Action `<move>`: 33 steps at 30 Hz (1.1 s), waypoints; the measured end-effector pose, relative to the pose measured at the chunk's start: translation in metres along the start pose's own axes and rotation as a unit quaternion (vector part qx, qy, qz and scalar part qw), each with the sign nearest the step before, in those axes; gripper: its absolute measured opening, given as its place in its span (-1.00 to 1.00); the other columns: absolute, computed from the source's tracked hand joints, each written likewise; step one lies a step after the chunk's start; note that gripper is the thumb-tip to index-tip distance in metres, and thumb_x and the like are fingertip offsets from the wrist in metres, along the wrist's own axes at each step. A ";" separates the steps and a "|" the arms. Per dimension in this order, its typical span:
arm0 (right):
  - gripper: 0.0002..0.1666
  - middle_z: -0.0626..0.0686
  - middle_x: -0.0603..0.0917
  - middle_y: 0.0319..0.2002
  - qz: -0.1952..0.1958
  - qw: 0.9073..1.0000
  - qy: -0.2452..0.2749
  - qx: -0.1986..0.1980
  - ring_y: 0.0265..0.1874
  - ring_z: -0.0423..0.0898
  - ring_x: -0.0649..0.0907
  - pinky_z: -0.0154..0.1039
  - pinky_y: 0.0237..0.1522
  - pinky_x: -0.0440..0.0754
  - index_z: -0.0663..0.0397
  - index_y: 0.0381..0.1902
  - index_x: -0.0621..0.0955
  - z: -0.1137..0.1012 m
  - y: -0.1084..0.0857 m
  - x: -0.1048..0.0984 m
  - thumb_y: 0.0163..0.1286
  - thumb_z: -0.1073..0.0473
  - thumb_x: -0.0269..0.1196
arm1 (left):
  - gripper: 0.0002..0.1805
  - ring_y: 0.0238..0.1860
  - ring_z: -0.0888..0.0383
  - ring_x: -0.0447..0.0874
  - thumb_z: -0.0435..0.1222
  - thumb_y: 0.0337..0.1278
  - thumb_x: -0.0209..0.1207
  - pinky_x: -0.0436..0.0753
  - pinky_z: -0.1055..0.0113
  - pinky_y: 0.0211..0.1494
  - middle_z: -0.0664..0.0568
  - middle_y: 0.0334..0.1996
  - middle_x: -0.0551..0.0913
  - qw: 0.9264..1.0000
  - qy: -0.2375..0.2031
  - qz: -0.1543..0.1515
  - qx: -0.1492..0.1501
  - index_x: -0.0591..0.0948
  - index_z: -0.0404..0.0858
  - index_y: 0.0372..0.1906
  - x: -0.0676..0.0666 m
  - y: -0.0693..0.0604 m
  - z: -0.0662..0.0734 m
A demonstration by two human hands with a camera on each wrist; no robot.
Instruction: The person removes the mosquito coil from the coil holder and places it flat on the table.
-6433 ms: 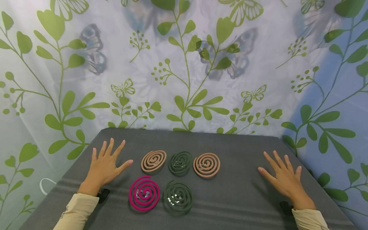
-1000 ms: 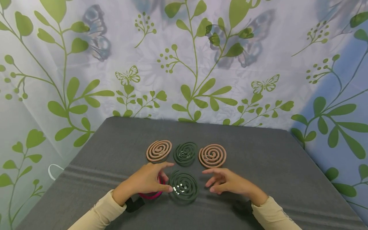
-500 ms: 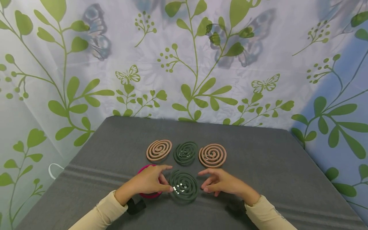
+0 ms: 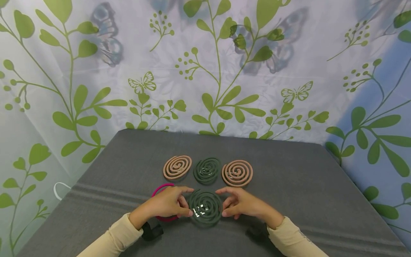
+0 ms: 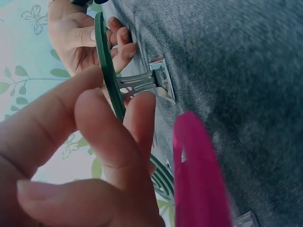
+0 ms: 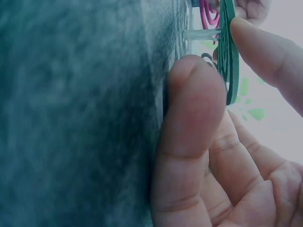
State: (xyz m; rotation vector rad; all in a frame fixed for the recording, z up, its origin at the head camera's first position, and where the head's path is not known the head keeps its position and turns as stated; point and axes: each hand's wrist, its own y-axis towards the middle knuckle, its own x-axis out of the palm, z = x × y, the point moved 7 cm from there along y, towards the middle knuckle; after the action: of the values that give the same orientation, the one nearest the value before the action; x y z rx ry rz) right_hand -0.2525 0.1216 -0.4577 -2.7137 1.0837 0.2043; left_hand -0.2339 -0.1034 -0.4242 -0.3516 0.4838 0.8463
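Observation:
A dark green mosquito coil [image 4: 206, 208] stands raised on a metal stand [image 5: 142, 84] in the front row, between both hands. My left hand [image 4: 167, 203] is at its left edge, a fingertip against the rim in the left wrist view. My right hand [image 4: 242, 203] is at the right edge; its index finger [image 6: 265, 54] touches the rim, the thumb [image 6: 189, 123] close by. Fingers on both hands are loosely bent. A magenta coil [image 4: 158, 189] lies partly hidden beneath the left hand and blurs close up in the left wrist view.
Behind, a row holds a tan coil [image 4: 177, 167], another dark green coil [image 4: 207, 171] and a second tan coil [image 4: 237, 173]. They stand on a grey cloth-covered table [image 4: 298, 185]. A leaf-patterned curtain [image 4: 205, 71] hangs behind its back edge.
From lying spread wide at the sides, both hands have come in around the front green coil. Over the last second the right hand has moved left to its rim; the left hand has barely shifted.

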 end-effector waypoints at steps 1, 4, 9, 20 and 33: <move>-0.17 0.05 0.79 -0.25 0.000 1.000 0.001 -0.003 -0.46 -0.27 0.70 -0.38 -0.49 0.65 0.56 0.49 0.37 0.000 0.001 0.000 0.38 0.42 0.47 | -0.18 -0.55 0.31 0.62 -0.35 0.20 0.53 0.63 0.44 -0.32 0.18 -0.47 0.77 1.000 -0.002 0.000 0.000 0.43 -0.64 0.45 0.000 0.000 0.000; -0.17 0.00 0.77 -0.26 0.000 1.000 0.007 -0.011 -0.49 -0.29 0.68 -0.40 -0.49 0.64 0.58 0.49 0.36 0.000 0.002 0.001 0.36 0.43 0.47 | -0.18 -0.56 0.32 0.60 -0.36 0.20 0.53 0.62 0.44 -0.33 0.18 -0.48 0.75 1.000 -0.007 0.000 0.001 0.43 -0.65 0.45 0.000 0.000 0.001; -0.18 -0.06 0.77 -0.28 0.000 1.000 0.013 -0.017 -0.50 -0.30 0.68 -0.40 -0.47 0.64 0.60 0.48 0.35 0.000 0.004 0.001 0.37 0.45 0.45 | -0.18 -0.56 0.33 0.59 -0.38 0.20 0.53 0.59 0.46 -0.40 0.18 -0.47 0.74 1.000 -0.010 0.003 -0.001 0.42 -0.64 0.46 -0.001 0.000 0.001; -0.17 0.04 0.82 -0.26 -0.001 0.999 0.024 -0.048 -0.46 -0.27 0.72 -0.36 -0.41 0.67 0.59 0.48 0.35 0.001 0.004 -0.002 0.39 0.39 0.47 | -0.17 -0.60 0.32 0.52 -0.39 0.17 0.54 0.46 0.47 -0.50 0.18 -0.47 0.74 1.000 -0.022 0.013 -0.010 0.44 -0.57 0.48 -0.004 0.002 -0.001; -0.16 0.00 0.82 -0.24 -0.003 0.994 0.067 -0.082 -0.38 -0.17 0.77 -0.30 -0.34 0.74 0.51 0.55 0.30 -0.006 -0.002 -0.010 0.44 0.41 0.42 | -0.14 -0.60 0.33 0.50 -0.27 0.27 0.52 0.42 0.46 -0.53 0.19 -0.39 0.77 0.999 -0.021 0.021 0.019 0.40 -0.50 0.55 -0.008 0.002 0.003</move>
State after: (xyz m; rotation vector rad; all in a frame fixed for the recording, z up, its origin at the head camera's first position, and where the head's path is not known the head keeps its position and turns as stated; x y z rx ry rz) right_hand -0.2574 0.1284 -0.4500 -2.9127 1.1417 0.1159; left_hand -0.2395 -0.1062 -0.4177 -0.2890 0.4692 0.8815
